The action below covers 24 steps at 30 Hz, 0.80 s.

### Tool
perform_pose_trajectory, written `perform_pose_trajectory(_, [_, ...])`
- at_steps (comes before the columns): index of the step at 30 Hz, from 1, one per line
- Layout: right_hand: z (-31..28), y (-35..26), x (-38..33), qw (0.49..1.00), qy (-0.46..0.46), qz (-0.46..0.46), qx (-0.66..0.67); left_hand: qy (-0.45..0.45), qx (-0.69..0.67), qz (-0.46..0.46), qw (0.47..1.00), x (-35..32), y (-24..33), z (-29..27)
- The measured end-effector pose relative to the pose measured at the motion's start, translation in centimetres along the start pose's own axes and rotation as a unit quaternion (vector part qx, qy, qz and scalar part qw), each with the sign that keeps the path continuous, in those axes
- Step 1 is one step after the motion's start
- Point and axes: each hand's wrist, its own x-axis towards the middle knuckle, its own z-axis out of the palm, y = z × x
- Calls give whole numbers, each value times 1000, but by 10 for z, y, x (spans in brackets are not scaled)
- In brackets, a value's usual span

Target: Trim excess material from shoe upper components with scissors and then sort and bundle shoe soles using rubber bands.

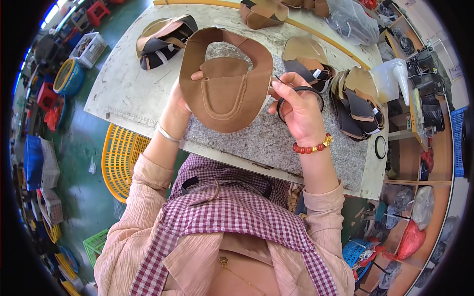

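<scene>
A brown shoe upper [197, 106] with a curved stitched seam and an open top is held up over the near part of the worktable. My left hand [178, 102] grips it from behind at its left side, and a fingertip shows through the opening. My right hand [302, 112] holds a pair of black-handled scissors [322, 102] at the upper's right edge. The blades are mostly hidden by the fingers and the upper. Thumb and fingers are close to a small pale tab on that edge; whether they pinch it is unclear.
Shoe uppers lie in stacks on the worktable [123, 93]: one pile [165, 42] at far left, another [356, 103] at right. Beside the right pile stands a translucent bottle [390, 81]. A dark ring [380, 147] lies near the right edge. Below the left edge is a yellow basket [116, 163].
</scene>
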Motion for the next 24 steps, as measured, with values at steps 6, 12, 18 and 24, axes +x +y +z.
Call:
perform_pose_trajectory(6, [-8, 1, 1, 1000, -6, 11, 17, 23, 17, 24, 999, 4, -5, 3])
perform_pose_trajectory(12, [-26, -4, -7, 967, 44, -144, -206, 109, 585, 231, 770, 32, -7, 99])
perform_pose_trajectory(18, [-56, -18, -32, 973, 34, -212, -85, -99, 980, 8, 174, 22, -44, 69])
perform_pose_trajectory(24, [-28, 2, -43, 941, -14, -250, -230, 127, 732, -37, 669, -6, -105, 71])
